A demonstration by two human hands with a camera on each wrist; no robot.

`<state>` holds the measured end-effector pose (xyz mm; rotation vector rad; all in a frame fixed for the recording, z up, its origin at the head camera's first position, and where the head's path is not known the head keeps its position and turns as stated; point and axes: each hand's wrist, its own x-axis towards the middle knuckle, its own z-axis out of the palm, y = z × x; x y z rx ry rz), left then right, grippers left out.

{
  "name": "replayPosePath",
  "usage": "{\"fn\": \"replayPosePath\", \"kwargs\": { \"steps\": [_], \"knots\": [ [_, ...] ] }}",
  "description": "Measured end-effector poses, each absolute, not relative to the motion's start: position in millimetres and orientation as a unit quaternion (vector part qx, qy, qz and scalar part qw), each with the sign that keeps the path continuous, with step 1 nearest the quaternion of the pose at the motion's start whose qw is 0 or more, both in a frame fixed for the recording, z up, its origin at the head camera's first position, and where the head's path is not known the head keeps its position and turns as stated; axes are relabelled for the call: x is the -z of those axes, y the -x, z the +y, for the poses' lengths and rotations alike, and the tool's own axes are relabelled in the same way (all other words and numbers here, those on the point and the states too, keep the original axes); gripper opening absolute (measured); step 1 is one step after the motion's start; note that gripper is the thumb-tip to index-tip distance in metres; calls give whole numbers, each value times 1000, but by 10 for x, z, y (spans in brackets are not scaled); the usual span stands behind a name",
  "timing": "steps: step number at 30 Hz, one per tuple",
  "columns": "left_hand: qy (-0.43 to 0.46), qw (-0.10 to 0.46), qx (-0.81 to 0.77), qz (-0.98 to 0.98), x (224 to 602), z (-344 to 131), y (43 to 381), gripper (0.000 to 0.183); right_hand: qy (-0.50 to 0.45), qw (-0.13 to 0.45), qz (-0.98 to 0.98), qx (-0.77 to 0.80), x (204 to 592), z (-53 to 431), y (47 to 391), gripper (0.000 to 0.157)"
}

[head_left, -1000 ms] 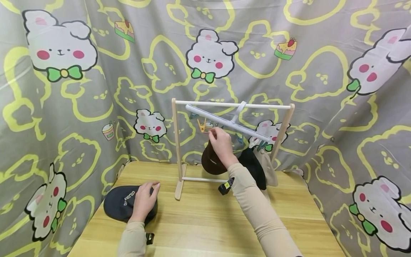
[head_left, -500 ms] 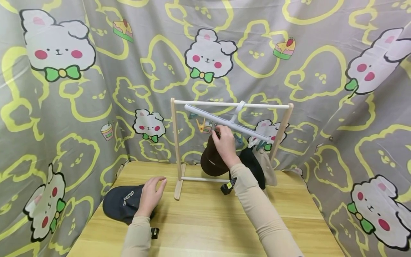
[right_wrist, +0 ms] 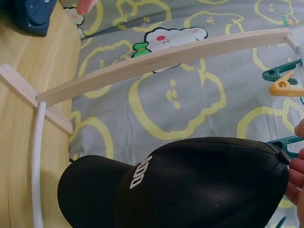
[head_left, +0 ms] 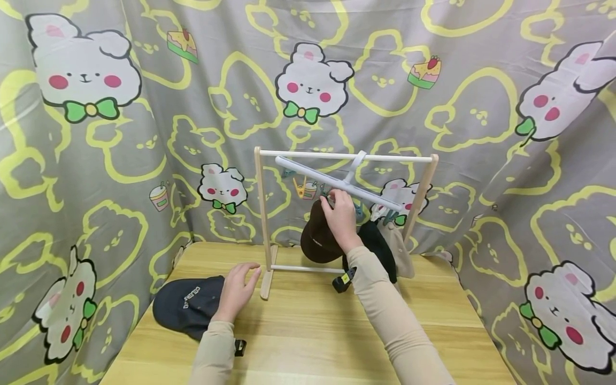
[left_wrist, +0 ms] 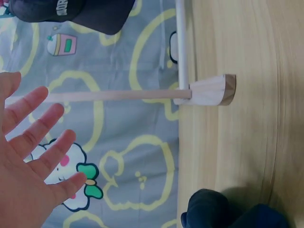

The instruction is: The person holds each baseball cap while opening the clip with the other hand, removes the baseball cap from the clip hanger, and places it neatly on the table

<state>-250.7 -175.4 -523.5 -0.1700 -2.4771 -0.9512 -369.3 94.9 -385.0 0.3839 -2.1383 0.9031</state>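
Pale wood posts and white rods make up the rack [head_left: 263, 214], which stands on the wood-grained surface [head_left: 298, 347]. Over its top rod hooks a pale blue hanger [head_left: 308, 172], the bar running aslant below that rod. Just under the hanger, between the rack's two posts, is the brown cap [head_left: 315, 243], visor down, light lettering on its front. The right-hand grip [head_left: 343, 218] is at the cap's top, thumb and fingers bent and pinching there; a teal clip [right_wrist: 285, 144] sits at the same spot, and whether the fingers press it too cannot be told.

Toward the rack's right post hang a black hat [head_left: 377, 243] and a beige hat [head_left: 401, 248], side by side, with a white clip [head_left: 377, 212] above them. Nearer the rack's left post, an orange clip [head_left: 300, 188] dangles from the hanger.

Left of the rack, the navy cap [head_left: 185, 305] lies on the surface, white lettering on its crown. The left-hand grip [head_left: 239, 289] is above the surface between that cap and the rack's left foot, spread, fingers fanned apart. Behind the rack hangs a grey curtain [head_left: 385, 16] with white rabbit faces and yellow outlines
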Motion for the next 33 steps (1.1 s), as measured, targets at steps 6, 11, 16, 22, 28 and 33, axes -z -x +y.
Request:
{"fn": "replayPosePath", "kwargs": {
  "steps": [6, 11, 16, 22, 28, 33],
  "knots": [
    [72, 242, 347, -903, 5244, -1690, 2530, 23, -125, 360, -845, -375, 3855, 946, 3686, 32],
    [78, 248, 346, -902, 5250, -1623, 2546, 22, -111, 343, -847, -390, 3853, 943, 3690, 39],
    [83, 250, 342, -902, 5255, -1565, 2561, 21, -97, 334, -848, -400, 3857, 938, 3720, 39],
    [86, 236, 340, -906, 5251, -1539, 2560, 26, -88, 348, -833, -421, 3832, 917, 3754, 30],
    [92, 230, 344, -906, 5232, -1518, 2568, 25, -79, 336, -819, -459, 3826, 898, 3781, 29],
    [98, 237, 347, -902, 5210, -1484, 2585, 22, -70, 305, -813, -491, 3813, 881, 3788, 34]
  ]
}}
